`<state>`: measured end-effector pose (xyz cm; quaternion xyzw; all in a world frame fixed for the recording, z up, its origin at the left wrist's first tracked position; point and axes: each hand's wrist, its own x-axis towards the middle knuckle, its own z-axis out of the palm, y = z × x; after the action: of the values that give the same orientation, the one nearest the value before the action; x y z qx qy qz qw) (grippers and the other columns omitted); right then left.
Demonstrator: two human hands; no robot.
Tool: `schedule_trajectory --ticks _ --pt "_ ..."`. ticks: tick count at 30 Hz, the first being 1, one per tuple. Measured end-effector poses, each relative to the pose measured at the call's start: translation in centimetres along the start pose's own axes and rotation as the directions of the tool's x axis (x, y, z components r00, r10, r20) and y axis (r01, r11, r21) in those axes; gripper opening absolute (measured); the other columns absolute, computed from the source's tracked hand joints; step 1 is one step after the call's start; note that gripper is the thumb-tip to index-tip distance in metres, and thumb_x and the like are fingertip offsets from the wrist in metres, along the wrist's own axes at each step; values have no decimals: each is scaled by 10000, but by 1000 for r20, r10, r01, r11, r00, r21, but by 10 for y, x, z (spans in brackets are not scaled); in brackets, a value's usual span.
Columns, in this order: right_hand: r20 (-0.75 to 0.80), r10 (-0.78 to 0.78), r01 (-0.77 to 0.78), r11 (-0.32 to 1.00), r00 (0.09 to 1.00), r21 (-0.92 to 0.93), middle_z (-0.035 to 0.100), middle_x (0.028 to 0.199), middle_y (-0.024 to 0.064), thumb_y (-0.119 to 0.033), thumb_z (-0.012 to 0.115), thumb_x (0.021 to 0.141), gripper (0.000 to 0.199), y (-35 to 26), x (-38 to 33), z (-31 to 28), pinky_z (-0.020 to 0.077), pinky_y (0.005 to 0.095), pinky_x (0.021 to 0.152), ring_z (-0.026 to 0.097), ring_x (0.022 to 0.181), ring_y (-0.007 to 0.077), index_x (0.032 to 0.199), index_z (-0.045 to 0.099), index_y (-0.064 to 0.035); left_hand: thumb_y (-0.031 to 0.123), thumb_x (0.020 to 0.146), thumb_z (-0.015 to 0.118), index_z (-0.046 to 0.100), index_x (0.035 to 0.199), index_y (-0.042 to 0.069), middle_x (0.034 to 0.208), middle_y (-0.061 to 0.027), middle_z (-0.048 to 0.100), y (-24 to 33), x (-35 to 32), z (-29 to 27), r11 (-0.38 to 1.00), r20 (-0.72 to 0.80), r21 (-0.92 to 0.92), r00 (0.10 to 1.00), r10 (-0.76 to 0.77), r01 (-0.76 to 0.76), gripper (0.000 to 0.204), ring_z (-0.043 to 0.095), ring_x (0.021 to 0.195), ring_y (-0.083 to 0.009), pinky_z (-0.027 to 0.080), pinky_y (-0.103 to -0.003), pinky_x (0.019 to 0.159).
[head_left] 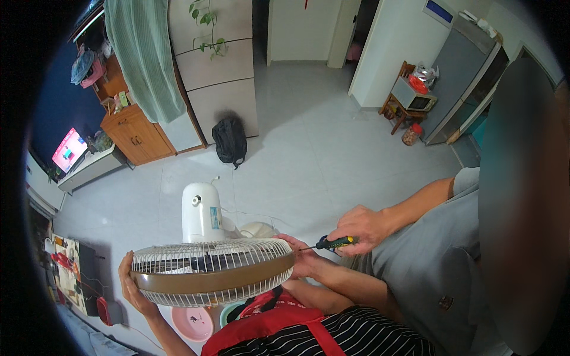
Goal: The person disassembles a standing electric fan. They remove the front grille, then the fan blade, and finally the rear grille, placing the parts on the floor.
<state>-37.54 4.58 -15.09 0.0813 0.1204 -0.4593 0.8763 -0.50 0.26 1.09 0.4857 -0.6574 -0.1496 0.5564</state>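
A white electric fan (172,299) with a wire guard and a brown band round its rim is in front of me, its white motor housing (199,207) on the far side. My left hand (135,291) grips the rim's left edge, fingers wrapped round it. My right forearm appears to pass under the fan's right side, its hand hidden behind the guard. A co-worker's hand (362,228) holds a black-and-yellow screwdriver (335,242), its tip at the right rim. Another hand (301,256) rests on that rim; overlapping arms make its owner uncertain, most likely the co-worker.
On the floor below the fan are a pink basin (193,326) and a green basin (225,314). A black backpack (230,141) leans against a cabinet ahead. The co-worker in a grey shirt (415,267) is close at my right. A cluttered low table (77,273) stands at the left.
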Motion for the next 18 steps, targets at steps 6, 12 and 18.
schedule_trajectory --ticks 6,12,18 --pt "-94 3 3 998 996 64 620 1069 114 -280 429 908 320 0 4 -9 402 435 953 561 1028 248 1083 575 -55 291 921 283 547 1105 -71 1133 -178 542 1 0 1 1000 -10 -1 1000 -21 21 484 507 1051 -266 359 -364 945" --pt "46 67 -69 997 997 39 620 1071 116 -269 427 904 317 2 -1 14 402 450 939 565 1016 251 1065 586 -47 283 922 275 545 1104 -73 1133 -174 541 -1 0 0 1000 -5 7 1000 -15 15 482 508 1047 -262 360 -360 944" --pt "96 126 -137 983 987 120 610 1087 141 -261 421 918 338 1 -2 13 386 431 964 552 1036 253 1107 555 -16 273 918 272 542 1111 -68 1140 -174 538 -1 -1 1 999 -5 -23 999 -44 44 476 502 1057 -261 356 -362 949"
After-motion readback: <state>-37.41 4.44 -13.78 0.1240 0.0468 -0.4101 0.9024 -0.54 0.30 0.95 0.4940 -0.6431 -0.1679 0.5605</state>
